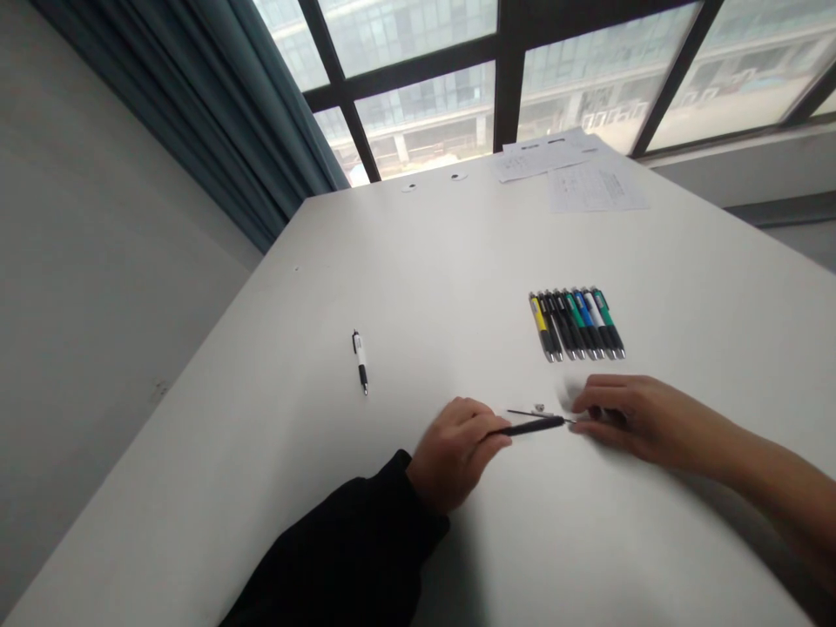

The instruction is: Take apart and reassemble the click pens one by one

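Note:
My left hand (463,448) pinches a black pen barrel (535,427) that points right, low over the white table. A thin tip sticks out of the barrel's right end and reaches the fingertips of my right hand (627,418). Those fingers are curled together, slightly smeared by motion, and what lies between them is hidden. A pale blur shows just above them. Behind the barrel are a thin dark refill (522,413) and a small shiny metal part (539,407).
Several assembled pens (578,324) with yellow, black, green, blue and white barrels lie in a row beyond my right hand. A single white and black pen (360,361) lies to the left. Papers (597,187) rest at the table's far edge, by the window.

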Demonstrator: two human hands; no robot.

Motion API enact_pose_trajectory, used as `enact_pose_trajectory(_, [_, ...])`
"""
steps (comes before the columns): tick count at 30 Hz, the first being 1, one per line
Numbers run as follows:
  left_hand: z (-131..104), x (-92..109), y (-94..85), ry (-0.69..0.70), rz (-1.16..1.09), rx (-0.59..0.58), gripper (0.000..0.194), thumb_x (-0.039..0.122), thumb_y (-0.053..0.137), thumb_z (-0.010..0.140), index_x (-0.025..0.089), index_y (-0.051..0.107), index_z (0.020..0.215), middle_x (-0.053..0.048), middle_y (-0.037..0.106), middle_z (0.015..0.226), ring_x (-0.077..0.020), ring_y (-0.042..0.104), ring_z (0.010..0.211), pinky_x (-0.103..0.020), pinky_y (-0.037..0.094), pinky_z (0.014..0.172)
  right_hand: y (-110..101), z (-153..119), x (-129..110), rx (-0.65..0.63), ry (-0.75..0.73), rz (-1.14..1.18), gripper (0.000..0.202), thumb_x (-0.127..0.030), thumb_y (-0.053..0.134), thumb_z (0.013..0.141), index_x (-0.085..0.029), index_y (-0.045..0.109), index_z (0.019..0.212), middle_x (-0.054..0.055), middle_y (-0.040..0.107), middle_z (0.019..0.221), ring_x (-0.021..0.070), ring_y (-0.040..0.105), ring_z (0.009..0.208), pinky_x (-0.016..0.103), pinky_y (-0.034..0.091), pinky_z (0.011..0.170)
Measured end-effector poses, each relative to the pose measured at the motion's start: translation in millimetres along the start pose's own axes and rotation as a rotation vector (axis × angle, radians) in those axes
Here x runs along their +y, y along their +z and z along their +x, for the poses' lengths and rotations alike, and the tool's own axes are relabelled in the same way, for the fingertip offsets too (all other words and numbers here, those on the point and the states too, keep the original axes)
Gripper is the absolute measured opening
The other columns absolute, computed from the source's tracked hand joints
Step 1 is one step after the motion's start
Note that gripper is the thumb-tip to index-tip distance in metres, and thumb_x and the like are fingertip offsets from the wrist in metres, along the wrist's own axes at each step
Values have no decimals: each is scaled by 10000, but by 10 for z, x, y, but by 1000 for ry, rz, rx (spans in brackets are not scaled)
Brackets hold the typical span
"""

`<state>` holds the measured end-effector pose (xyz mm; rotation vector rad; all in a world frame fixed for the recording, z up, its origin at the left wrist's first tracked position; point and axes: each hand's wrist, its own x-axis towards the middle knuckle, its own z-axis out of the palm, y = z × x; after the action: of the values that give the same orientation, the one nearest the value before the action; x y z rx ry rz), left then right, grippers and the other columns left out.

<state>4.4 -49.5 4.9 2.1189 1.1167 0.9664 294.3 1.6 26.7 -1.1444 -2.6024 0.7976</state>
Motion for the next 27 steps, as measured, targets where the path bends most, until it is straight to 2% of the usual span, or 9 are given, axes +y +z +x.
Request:
enact_pose_trajectory(4, [33, 14, -49, -382, -526, 32, 310, 429, 579, 958, 132, 668, 974, -77, 686, 855, -154, 620, 725, -267, 476, 633, 31, 27, -26, -46, -49, 65, 189, -266, 531, 956, -210, 700, 894, 56, 665, 830, 169, 612, 686, 279, 442, 639])
enact_pose_trajectory(7, [50, 1, -65, -518, -812, 32, 360, 474, 641, 913, 121, 645, 979, -88, 705, 884, -143, 636, 693, -252, 479, 607, 2, 30, -108, -55, -17, 130, 150, -251, 580, 907, -204, 653, 785, 20, 610, 721, 146, 548, 611, 261, 417, 585])
enact_pose_trajectory(10, [50, -18, -68, -554, -967, 33, 334, 434, 710, 872, 114, 650, 948, -79, 704, 858, -138, 652, 668, -252, 503, 615, -44, 11, -133, -29, 70, 294, 155, -286, 632, 871, -202, 616, 743, 2, 587, 666, 135, 511, 581, 244, 403, 532])
enact_pose_trajectory(12, [40, -27, -71, -563, -1046, -4, 318, 398, 738, 854, 112, 659, 968, -76, 701, 865, -145, 675, 649, -253, 519, 596, -51, -4, -108, 35, 132, 443, 190, -339, 658, 865, -194, 624, 747, 16, 623, 678, 137, 535, 589, 243, 422, 526])
enact_pose_trajectory(14, [26, -30, -74, -557, -1112, -70, 350, 360, 770, 830, 123, 663, 1065, -73, 700, 887, -161, 698, 620, -264, 536, 565, -34, -13, -68, 131, 171, 599, 238, -383, 684, 861, -182, 639, 741, 35, 659, 676, 132, 551, 562, 250, 445, 520])
enact_pose_trajectory(16, [10, -29, -75, -551, -1160, -141, 465, 325, 794, 807, 154, 640, 1211, -71, 701, 901, -179, 714, 603, -275, 553, 541, -4, -15, -31, 233, 183, 744, 216, -377, 717, 855, -180, 661, 788, 40, 678, 664, 127, 563, 526, 256, 471, 513])
enact_pose_trajectory(19, [-12, -23, -70, -552, -1190, -246, 573, 298, 798, 806, 188, 603, 1333, -78, 706, 897, -199, 734, 620, -276, 571, 532, 25, -8, 1, 345, 126, 925, 148, -333, 748, 852, -195, 697, 866, 29, 666, 667, 136, 593, 549, 256, 495, 513])
enact_pose_trajectory(22, [-31, -17, -59, -573, -1204, -329, 537, 310, 801, 805, 173, 632, 1296, -91, 714, 888, -207, 742, 630, -267, 578, 530, 18, -16, 8, 371, 80, 1112, 151, -344, 783, 821, -200, 739, 808, 33, 633, 686, 134, 581, 589, 244, 487, 507])
enact_pose_trajectory(27, [-54, 4, -52, -629, -1224, -447, 426, 343, 826, 777, 112, 664, 1097, -122, 732, 889, -199, 738, 625, -260, 581, 544, -4, -70, 4, 371, 231, 1337, 224, -374, 881, 694, -241, 755, 823, 26, 605, 697, 125, 555, 558, 226, 455, 447])
